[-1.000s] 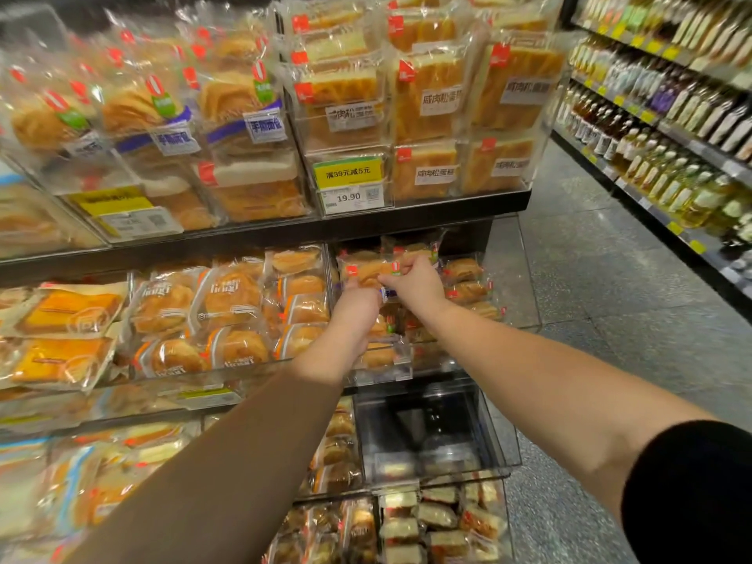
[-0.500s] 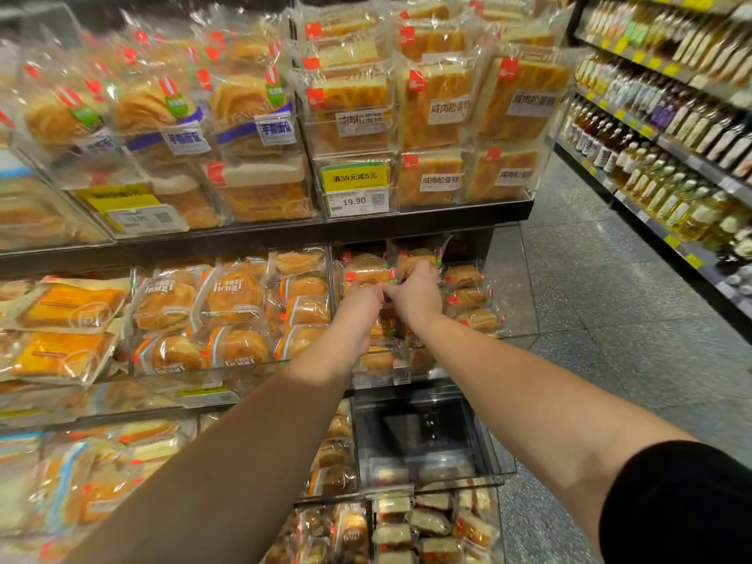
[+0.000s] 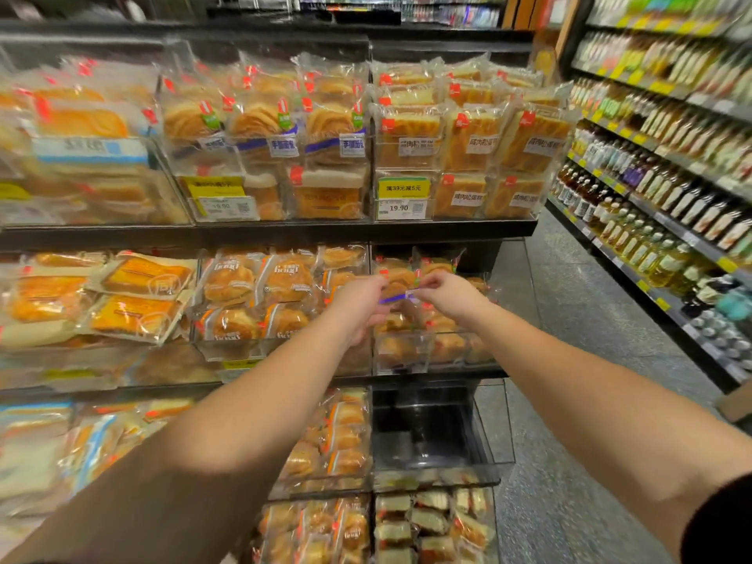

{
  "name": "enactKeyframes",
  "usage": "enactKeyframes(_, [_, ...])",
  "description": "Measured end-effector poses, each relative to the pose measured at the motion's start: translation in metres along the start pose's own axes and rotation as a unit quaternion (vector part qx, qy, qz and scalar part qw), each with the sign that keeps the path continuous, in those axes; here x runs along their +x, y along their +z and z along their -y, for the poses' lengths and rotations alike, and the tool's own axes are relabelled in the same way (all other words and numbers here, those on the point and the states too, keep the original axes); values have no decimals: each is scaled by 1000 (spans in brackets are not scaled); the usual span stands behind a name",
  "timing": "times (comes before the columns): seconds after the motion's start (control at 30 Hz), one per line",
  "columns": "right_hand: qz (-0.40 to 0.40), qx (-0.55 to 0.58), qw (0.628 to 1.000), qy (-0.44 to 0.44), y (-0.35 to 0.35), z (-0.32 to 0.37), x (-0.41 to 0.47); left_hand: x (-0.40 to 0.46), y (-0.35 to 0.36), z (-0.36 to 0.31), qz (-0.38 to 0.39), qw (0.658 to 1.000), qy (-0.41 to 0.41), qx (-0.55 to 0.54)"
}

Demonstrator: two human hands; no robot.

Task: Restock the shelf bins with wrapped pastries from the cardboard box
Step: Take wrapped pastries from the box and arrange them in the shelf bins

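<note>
Both my arms reach to the right end of the middle shelf. My left hand (image 3: pixel 358 303) and my right hand (image 3: pixel 449 295) pinch the two ends of a clear wrapped pastry (image 3: pixel 396 293) with a purple label strip. They hold it just above a clear shelf bin (image 3: pixel 401 354) that holds several wrapped golden buns. The pastry itself is blurred and partly hidden by my fingers. A brown cardboard corner (image 3: pixel 737 403) shows at the right edge on the floor; I cannot tell if it is the box.
One shelf lower sits an empty clear bin (image 3: pixel 423 437). Bins of wrapped bread and cakes fill the other shelves, with a price tag (image 3: pixel 401 206) above. An aisle of grey floor (image 3: pixel 578 360) runs on the right, beside a bottle rack (image 3: pixel 667 221).
My hands have drawn a little apart, and the purple-labelled pastry is now stretched between them. The view has tilted up and shows more of the top shelf.
</note>
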State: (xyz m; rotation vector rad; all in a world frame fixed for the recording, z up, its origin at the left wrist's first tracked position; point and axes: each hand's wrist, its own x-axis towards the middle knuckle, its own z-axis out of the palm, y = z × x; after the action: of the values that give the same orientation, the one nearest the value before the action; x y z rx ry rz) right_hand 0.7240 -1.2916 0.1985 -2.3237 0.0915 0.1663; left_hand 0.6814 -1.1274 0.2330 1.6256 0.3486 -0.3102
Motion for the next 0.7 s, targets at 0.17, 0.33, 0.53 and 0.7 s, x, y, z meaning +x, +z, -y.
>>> enactKeyframes(0.17, [13,-31,998,-46,33,52,-75,-67,-102,30,-81,965,119,218])
enactKeyframes(0.33, [102,-111,983,-106,123,120,-152,-149,-241,99,-146,918,89,357])
enactKeyframes(0.53, [204,-204,930,-228,274,213,-234,-246,-404,205,-236,907,7,349])
enactKeyframes(0.7, [298,-250,862,-326,402,275,-293,-335,-506,289,-287,899,-82,320])
